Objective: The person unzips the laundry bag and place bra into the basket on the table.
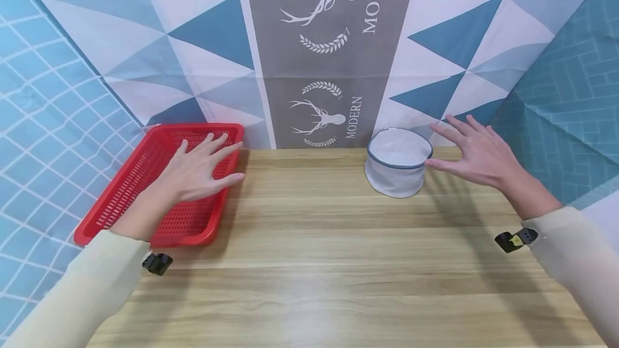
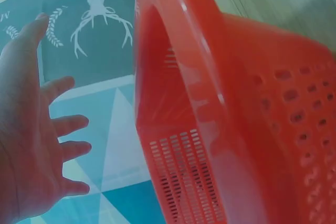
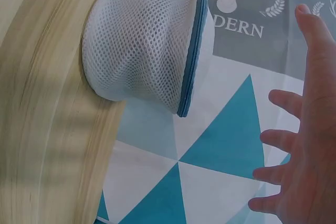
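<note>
A red perforated plastic basket (image 1: 213, 232) stands at the left of the wooden table, against the patterned cloth wall. Over it hovers my left hand (image 1: 195, 171), fingers spread and holding nothing; the left wrist view shows the hand apart from the basket's rim (image 2: 210, 98). Toward the back right stands a round white mesh laundry bag (image 1: 394, 179) with a blue zipper edge (image 3: 193, 56) around its top. My right hand (image 1: 479, 149) is beside the bag, fingers spread, its thumb overlapping the rim in the head view. In the right wrist view, a gap separates hand and bag.
The wooden table (image 1: 309, 262) meets a cloth backdrop (image 1: 321, 63) with grey, white and blue patterns at the back. Blue cloth side walls stand at the left (image 1: 38, 122) and right (image 1: 570, 101). A small black device (image 1: 157, 263) is strapped at each wrist.
</note>
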Available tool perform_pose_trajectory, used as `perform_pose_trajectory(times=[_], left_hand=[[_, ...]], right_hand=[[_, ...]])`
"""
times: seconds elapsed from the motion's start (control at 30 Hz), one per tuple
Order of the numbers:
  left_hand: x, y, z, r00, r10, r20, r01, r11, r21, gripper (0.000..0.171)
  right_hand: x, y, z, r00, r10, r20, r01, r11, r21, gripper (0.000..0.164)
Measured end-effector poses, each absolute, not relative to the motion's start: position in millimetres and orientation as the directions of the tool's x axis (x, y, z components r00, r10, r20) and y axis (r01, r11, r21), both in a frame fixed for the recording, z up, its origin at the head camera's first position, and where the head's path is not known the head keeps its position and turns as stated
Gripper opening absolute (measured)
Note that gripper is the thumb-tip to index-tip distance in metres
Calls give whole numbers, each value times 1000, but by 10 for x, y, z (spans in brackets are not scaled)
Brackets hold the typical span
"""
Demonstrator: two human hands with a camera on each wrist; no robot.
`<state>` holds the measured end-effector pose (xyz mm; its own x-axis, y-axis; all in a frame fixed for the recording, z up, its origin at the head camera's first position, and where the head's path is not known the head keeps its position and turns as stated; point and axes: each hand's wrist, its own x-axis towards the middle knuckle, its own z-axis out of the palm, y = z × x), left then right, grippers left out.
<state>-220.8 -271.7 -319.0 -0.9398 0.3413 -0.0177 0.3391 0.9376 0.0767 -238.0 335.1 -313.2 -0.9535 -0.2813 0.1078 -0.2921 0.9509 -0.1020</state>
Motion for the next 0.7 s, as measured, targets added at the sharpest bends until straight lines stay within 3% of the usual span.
perform_pose_trajectory(times=[0.7], left_hand=[[-2369, -2319, -3186, -927, 375, 0, 373, 921, 114, 88]], right_hand=[[-2391, 3308, -3166, -956, -254, 146, -278, 944, -180, 95]])
